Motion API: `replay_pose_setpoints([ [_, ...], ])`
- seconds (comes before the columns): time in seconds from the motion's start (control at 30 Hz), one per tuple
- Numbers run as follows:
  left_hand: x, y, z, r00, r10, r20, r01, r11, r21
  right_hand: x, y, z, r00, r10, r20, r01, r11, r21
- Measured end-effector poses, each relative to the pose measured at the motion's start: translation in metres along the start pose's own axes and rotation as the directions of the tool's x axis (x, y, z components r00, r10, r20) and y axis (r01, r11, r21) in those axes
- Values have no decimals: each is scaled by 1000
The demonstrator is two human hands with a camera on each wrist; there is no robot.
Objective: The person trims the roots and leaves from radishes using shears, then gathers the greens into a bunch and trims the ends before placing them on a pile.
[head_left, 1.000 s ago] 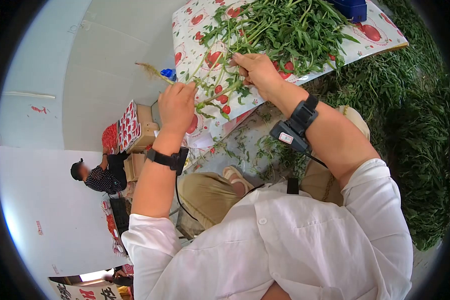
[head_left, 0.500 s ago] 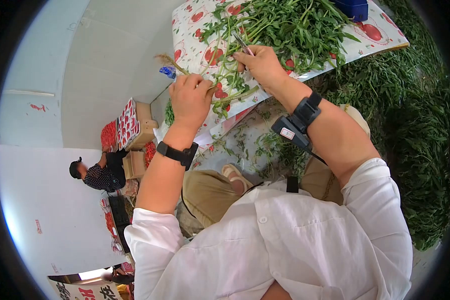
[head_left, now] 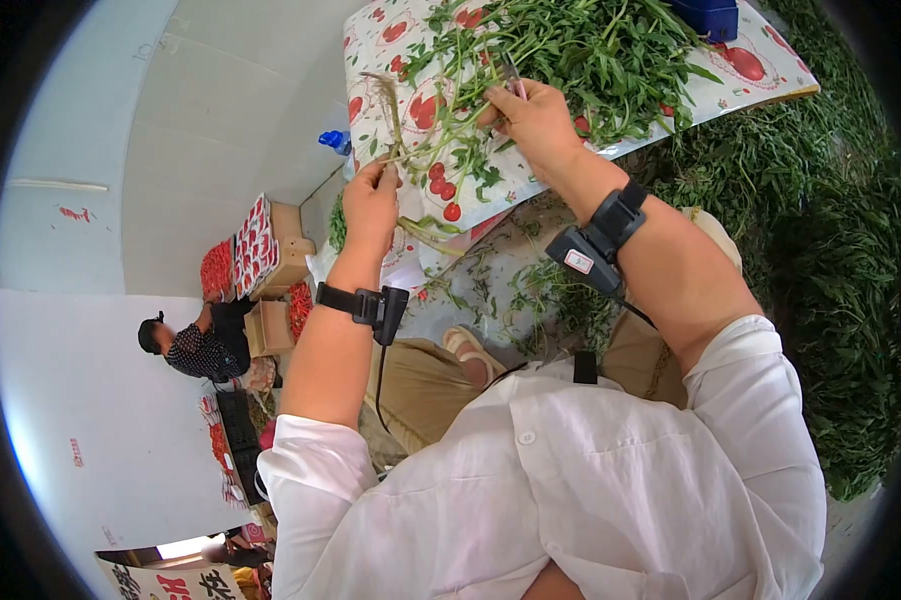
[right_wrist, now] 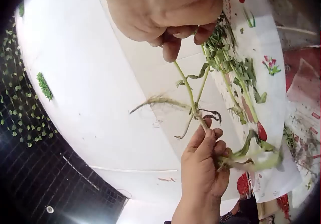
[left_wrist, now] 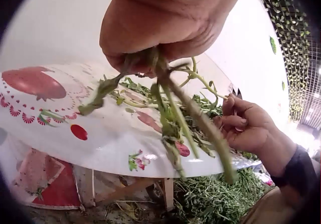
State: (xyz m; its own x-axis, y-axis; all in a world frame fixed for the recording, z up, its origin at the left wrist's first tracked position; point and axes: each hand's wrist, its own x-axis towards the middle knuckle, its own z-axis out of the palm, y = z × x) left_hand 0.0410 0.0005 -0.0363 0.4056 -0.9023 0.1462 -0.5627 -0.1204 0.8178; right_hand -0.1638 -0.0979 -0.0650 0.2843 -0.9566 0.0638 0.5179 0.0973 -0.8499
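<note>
My left hand [head_left: 371,210] grips a bunch of plant stems [left_wrist: 200,118] near the table's near-left side. A hairy root [head_left: 391,105] sticks up beyond its fingers, while leafy, limp stem ends hang below the palm. A thin green stem [right_wrist: 186,86] stretches between the two hands in the right wrist view. Its upper end is pinched in my right hand [head_left: 543,125], which also holds a small tool [head_left: 517,82] with a dark tip and a pinkish handle. Right beside that hand lies a heap of leafy green plants [head_left: 601,75], their stems pointing left.
The table wears a white cloth [head_left: 371,45] printed with red fruit. A blue container [head_left: 711,18] stands at its far right, a blue object [head_left: 336,141] beyond its left edge. Cut greenery [head_left: 821,250] covers the floor at right. A seated person [head_left: 206,350] is at left.
My left hand has turned, so the root now points up instead of to the left. My right hand has moved slightly up and right with the small tool.
</note>
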Motion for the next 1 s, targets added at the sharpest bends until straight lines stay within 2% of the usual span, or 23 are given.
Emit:
replay_pose_setpoints([
  [0.1, 0, -2, -5, 1000, 24, 9, -24, 999, -22, -4, -12, -3, 998, 36, -46, -36, 999, 3],
  [0.2, -3, 1, -14, 997, 18, 76, -23, 998, 66, 1, -11, -3, 995, 8, -100, -4, 999, 41],
  [0.3, -10, 4, -22, 986, -31, 161, 18, 996, 85, 3, -13, -7, 993, 20, -113, -15, 999, 51],
  [0.5, -23, 11, -41, 927, -103, 360, 117, 993, -18, 2, -9, -6, 986, 22, -166, -21, 1000, 9],
  [0.6, -37, 17, -47, 913, -152, 379, 162, 987, 5, 7, -5, -10, 978, 28, -206, -20, 999, 41],
  [0.67, -48, 3, -65, 909, -203, 363, 186, 979, 83, 23, -12, -30, 918, 41, -395, 6, 993, 117],
  [0.7, -50, -7, -76, 906, -226, 357, 193, 973, 124, 29, -13, -38, 923, 20, -384, 23, 994, 107],
  [0.8, -57, -32, -100, 923, -302, 240, 354, 910, -216, 23, -19, -25, 933, -82, -352, 85, 996, -8],
  [0.83, -57, -35, -105, 924, -286, 253, 359, 876, -321, 15, -24, -20, 950, -28, -312, 21, 999, -27],
  [0.93, -61, -21, -95, 955, -286, 80, 288, 825, -486, 14, -17, -20, 963, -64, -262, 45, 996, -77],
  [0.97, -61, -21, -94, 975, -208, 80, 219, 829, -514, 19, -12, -21, 948, -110, -297, 92, 993, -74],
  [1.0, -60, -23, -96, 976, -209, 61, 209, 825, -525, 19, -13, -21, 941, -118, -318, 96, 992, -84],
])
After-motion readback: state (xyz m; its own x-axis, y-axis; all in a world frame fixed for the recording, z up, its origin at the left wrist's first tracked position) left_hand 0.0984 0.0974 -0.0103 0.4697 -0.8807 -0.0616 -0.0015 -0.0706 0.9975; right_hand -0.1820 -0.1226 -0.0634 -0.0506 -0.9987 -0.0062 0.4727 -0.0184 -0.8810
